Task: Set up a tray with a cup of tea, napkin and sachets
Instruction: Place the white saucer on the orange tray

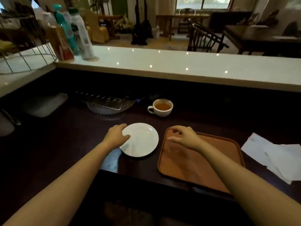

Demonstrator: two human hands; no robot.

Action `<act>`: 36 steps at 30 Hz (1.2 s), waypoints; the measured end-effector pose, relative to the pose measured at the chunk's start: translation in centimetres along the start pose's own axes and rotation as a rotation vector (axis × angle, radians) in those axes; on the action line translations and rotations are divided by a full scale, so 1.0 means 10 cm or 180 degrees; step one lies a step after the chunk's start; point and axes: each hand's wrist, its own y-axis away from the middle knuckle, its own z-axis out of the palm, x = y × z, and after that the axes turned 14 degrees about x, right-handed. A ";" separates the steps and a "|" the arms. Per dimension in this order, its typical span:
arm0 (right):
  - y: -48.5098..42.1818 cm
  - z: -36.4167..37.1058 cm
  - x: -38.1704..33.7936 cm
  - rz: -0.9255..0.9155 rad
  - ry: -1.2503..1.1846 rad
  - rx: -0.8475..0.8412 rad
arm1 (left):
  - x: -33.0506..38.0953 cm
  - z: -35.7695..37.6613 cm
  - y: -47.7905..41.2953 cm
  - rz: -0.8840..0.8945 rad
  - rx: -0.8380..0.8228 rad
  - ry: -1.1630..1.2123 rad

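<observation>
The left hand (pixel 116 136) pinches the white saucer's (pixel 141 140) left rim; it could slip and clatter. The full teacup (pixel 162 107) stands farther back and could spill if jostled. The right hand (pixel 182 136) hovers loosely open, empty, over the orange tray (pixel 219 149); napkins (pixel 275 157) lie far right.

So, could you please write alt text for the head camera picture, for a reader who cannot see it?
A person's left hand grips the edge of an empty white saucer on a dark counter, while the right hand hovers over an empty orange tray. A cup of tea stands behind, white napkins lie right.
</observation>
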 end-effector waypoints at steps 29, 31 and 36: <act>-0.52 0.51 0.10 0.0271 -0.0076 0.0381 | 0.24 0.64 -0.18 0.0118 0.0650 0.0265; -0.40 0.39 0.25 0.0394 -0.0096 0.0459 | 0.44 0.71 -0.12 0.0204 0.0657 0.0291; -0.08 0.14 0.65 0.0639 -0.0109 0.0581 | 0.86 0.98 0.09 0.0416 0.0609 0.0472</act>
